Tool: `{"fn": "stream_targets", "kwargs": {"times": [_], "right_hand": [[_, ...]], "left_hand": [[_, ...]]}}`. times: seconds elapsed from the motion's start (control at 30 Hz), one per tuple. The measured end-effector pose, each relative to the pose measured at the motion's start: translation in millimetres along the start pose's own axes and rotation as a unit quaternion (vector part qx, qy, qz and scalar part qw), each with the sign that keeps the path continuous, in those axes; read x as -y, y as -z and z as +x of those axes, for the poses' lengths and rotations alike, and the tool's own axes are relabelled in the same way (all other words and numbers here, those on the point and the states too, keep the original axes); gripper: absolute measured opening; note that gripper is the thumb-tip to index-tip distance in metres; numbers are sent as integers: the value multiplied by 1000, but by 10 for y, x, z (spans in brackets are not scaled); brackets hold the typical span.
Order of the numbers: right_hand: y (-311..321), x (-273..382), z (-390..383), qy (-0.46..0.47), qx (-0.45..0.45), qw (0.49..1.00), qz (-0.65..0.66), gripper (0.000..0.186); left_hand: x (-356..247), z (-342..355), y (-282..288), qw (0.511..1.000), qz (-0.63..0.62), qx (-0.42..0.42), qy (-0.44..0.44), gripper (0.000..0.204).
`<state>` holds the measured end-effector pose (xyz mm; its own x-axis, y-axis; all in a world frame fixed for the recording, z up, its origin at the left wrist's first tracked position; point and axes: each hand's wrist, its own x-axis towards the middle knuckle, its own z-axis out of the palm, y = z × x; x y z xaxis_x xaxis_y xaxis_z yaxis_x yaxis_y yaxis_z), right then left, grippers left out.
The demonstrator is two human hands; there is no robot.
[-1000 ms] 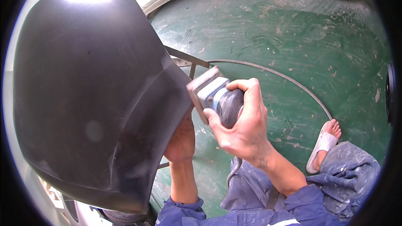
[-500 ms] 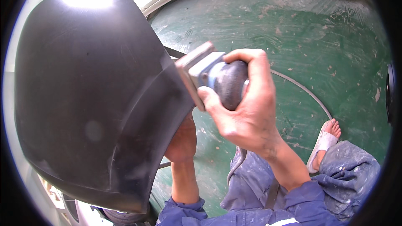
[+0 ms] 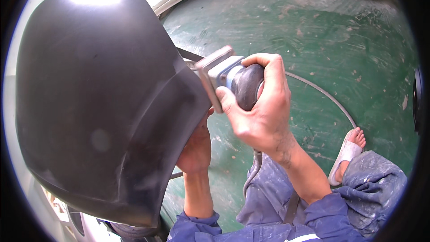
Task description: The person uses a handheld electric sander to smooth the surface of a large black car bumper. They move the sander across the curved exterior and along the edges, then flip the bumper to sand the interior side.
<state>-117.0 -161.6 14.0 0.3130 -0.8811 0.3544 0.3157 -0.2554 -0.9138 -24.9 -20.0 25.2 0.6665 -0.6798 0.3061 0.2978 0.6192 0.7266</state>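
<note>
Right hand (image 3: 260,107) clamps round the sander (image 3: 233,80), pad flat against the dark panel's (image 3: 98,98) right edge; left hand (image 3: 195,148) grips that edge from behind, steadying it.

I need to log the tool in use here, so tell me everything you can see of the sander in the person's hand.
The sander is a small palm tool with a rounded dark body, a light grey-blue housing and a flat rectangular pad, tilted on edge. The pad lies at the right edge of the dark panel. The right hand wraps over its body from above. A hose hangs below that hand; its join to the tool is hidden.
</note>
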Motion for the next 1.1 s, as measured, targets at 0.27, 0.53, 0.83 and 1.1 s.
{"fn": "stream_targets", "kwargs": {"times": [0.27, 0.53, 0.83, 1.1], "right_hand": [[-29, 56, -114, 13, 23, 1000, 3, 55], [-3, 13, -187, 8, 28, 1000, -2, 56], [-6, 5, -266, 29, 32, 999, -13, 58], [9, -52, -241, 50, 17, 998, -38, 60]], "left_hand": [[-27, -46, 121, 994, -84, -68, -8, 76], [-7, -38, 135, 999, 23, -46, -16, 68], [-9, -60, 238, 997, 2, -70, -20, 66], [8, -44, 118, 997, 4, -78, -26, 57]]}}
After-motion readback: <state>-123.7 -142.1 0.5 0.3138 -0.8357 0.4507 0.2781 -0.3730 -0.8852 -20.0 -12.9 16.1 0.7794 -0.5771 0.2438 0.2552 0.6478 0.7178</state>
